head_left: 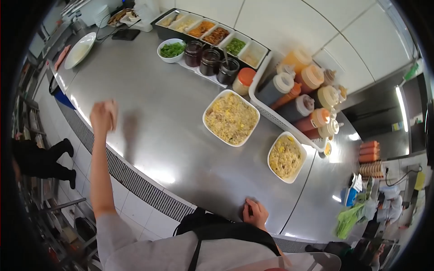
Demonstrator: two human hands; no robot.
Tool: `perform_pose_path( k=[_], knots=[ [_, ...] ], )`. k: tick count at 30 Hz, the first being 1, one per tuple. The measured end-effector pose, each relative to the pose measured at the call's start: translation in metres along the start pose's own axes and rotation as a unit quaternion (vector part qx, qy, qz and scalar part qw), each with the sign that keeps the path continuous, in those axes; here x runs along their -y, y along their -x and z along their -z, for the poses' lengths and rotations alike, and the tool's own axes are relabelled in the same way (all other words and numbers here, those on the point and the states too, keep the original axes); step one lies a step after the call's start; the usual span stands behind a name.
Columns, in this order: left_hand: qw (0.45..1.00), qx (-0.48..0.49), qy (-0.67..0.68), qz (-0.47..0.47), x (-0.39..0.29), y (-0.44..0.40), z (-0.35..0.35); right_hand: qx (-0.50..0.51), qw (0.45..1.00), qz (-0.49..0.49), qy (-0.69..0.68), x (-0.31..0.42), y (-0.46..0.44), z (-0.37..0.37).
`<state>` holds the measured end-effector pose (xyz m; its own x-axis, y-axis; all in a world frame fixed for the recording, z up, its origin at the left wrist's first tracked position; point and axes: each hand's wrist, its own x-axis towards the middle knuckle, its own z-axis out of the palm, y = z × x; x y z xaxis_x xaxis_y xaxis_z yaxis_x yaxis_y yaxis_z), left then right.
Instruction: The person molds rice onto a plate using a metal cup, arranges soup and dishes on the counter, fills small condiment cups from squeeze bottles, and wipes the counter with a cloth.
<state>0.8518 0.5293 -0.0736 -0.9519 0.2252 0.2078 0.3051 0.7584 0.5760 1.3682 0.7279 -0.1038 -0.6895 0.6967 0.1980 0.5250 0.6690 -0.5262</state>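
My left hand (104, 116) is raised over the left part of the steel counter (153, 131); motion smears its fingers, and whether it holds anything does not show. Curled fingers mark my right hand (255, 212), which rests at the counter's near edge with nothing visible in it. Above and to the right of that hand is a white bowl of fried rice (285, 157). A larger square white bowl of rice (230, 118) sits near the counter's middle, apart from both hands.
Topping containers (216, 35), dark jars (210, 62), an orange-lidded jar (244, 81) and a bowl of chopped greens (172, 50) line the back. A white basket (289, 126) holds several sauce bottles. A plate (80, 50) lies far left. Leafy greens (349, 220) are at right. People stand beyond both sides.
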Motion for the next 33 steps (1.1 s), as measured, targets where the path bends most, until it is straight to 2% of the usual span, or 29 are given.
perform_pose_path(
  k=[1,2,3,4,5,7,10,13,15,16,18,20,23,24,25,26,28,29,30,31,33],
  knots=[
    [0.999,-0.036,0.006,-0.016,-0.003,-0.036,-0.009,0.001,1.0,-0.002,0.006,0.0,0.001,-0.001],
    [0.99,-0.055,0.108,-0.069,-0.017,-0.065,-0.027,0.002,1.0,-0.004,0.013,0.0,0.0,-0.001],
    [0.99,-0.024,0.087,-0.111,-0.017,-0.107,-0.052,0.001,1.0,-0.006,0.014,0.0,-0.001,-0.002],
    [0.985,-0.048,0.013,-0.165,-0.022,-0.138,-0.081,0.002,1.0,-0.008,0.016,0.001,-0.002,-0.002],
    [0.924,-0.039,-0.174,-0.337,0.008,-0.185,-0.134,0.002,1.0,-0.011,0.019,0.002,-0.002,-0.003],
    [0.892,-0.069,-0.269,-0.358,-0.001,-0.2,-0.198,-0.009,1.0,-0.005,0.024,0.002,-0.001,-0.004],
    [0.946,-0.193,-0.183,-0.185,-0.049,-0.173,-0.211,-0.008,1.0,0.001,0.015,-0.003,-0.003,-0.007],
    [0.944,-0.024,-0.193,-0.265,-0.05,-0.172,-0.187,-0.015,1.0,0.0,0.015,-0.002,0.002,-0.009],
    [0.939,0.0,-0.152,-0.31,-0.053,-0.15,-0.168,-0.008,1.0,0.005,0.021,-0.003,0.001,-0.009],
    [0.93,-0.045,-0.151,-0.331,-0.05,-0.134,-0.162,-0.013,1.0,0.01,0.015,-0.002,0.001,-0.011],
    [0.937,-0.006,-0.09,-0.337,-0.04,-0.115,-0.153,-0.03,0.999,0.018,0.009,-0.003,0.002,-0.012],
    [0.942,-0.049,-0.073,-0.323,-0.029,-0.089,-0.14,-0.024,1.0,0.019,0.004,-0.001,0.002,-0.011],
    [0.959,-0.004,-0.122,-0.256,0.012,-0.064,-0.1,-0.028,0.999,0.014,-0.026,-0.009,0.012,-0.009],
    [0.98,0.006,0.107,-0.167,0.053,-0.065,-0.103,-0.035,0.998,0.016,-0.043,-0.013,0.013,-0.011],
    [0.974,-0.001,0.198,-0.113,0.091,-0.058,-0.088,-0.032,0.998,0.024,-0.056,-0.017,0.014,-0.009],
    [0.955,-0.017,0.291,-0.062,0.128,-0.051,-0.072,-0.03,0.997,0.032,-0.069,-0.02,0.015,-0.007],
    [0.876,-0.039,0.48,0.008,0.141,0.009,-0.008,-0.03,0.994,0.057,-0.089,-0.023,0.017,-0.004],
    [0.976,-0.005,0.111,0.186,0.155,0.045,0.031,-0.03,0.992,0.077,-0.097,-0.022,0.015,-0.002],
    [0.97,0.107,-0.137,0.172,0.246,0.068,0.022,-0.029,0.989,0.099,-0.106,-0.023,0.016,0.002],
    [0.898,0.206,-0.371,0.113,0.327,0.092,0.017,-0.019,0.988,0.095,-0.119,-0.027,0.017,0.005],
    [0.939,0.177,-0.172,0.239,0.255,0.176,0.069,-0.011,0.984,0.083,-0.158,-0.026,0.016,0.003]
  ],
)
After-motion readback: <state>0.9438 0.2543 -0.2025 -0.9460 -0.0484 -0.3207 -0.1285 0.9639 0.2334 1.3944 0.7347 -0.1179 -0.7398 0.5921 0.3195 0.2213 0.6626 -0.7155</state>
